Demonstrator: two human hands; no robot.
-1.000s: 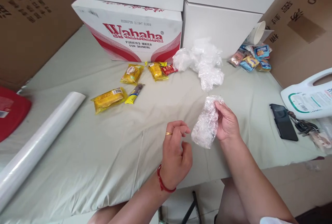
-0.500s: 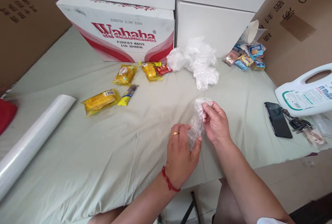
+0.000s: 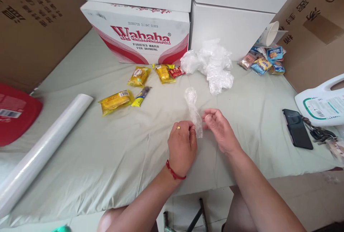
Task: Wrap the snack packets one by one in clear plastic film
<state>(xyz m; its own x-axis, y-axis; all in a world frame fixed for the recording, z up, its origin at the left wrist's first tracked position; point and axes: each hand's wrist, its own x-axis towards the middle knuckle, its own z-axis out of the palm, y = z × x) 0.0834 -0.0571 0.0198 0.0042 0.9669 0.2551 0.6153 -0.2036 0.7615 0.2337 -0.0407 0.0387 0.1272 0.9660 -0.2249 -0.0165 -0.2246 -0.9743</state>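
The twisted plastic strip (image 3: 191, 103) is colourless and see-through with whitish glints, while the plastic heap (image 3: 213, 62) is a cloudier white. The person's ring (image 3: 178, 127) is gold, the bracelet (image 3: 174, 172) red, and the tablecloth (image 3: 129, 142) a plain pale grey-green. The Wahaha carton (image 3: 153, 20) is white, patterned with red lettering, black print and sweeping red bands. The snack packets (image 3: 114, 102) are yellow, the slim snack bar (image 3: 141, 96) yellow and dark. The phone (image 3: 297, 129) is black; the white detergent bottle (image 3: 324, 92) has a green-outlined label.

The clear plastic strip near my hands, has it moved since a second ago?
Yes. Judged against the black phone, the clear plastic strip has shifted left, farther from that phone.
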